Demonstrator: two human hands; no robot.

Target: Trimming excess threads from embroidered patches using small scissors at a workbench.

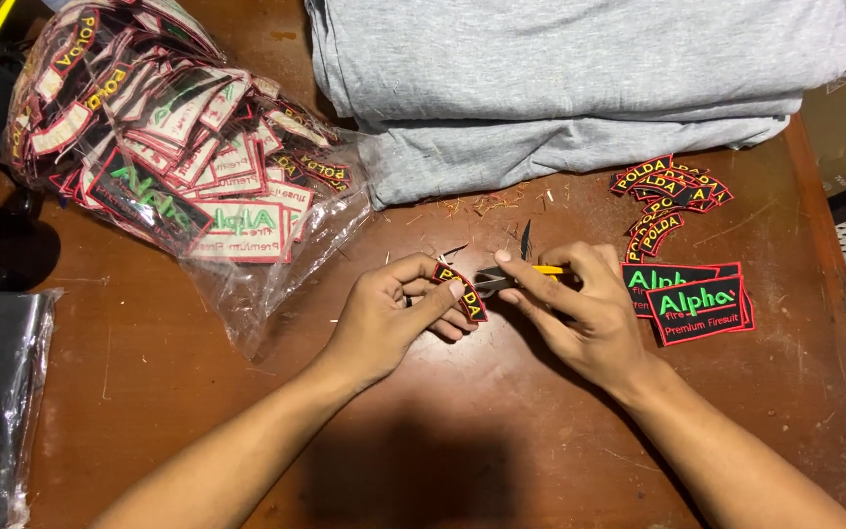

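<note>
The small curved patch (464,291) is black with a red edge and yellow letters. The snips (516,277) have a yellow handle. Grey folded cloth (580,78) lies on the brown desk (198,392).

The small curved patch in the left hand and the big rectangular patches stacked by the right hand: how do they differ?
The curved patch is small, narrow and arched, with yellow lettering; the rectangular patches are larger and blocky, with green lettering. The curved patch is pinched in the left hand, next to the snips in the right hand; the rectangular patches lie stacked on the table. Both are black with red edging.
</note>
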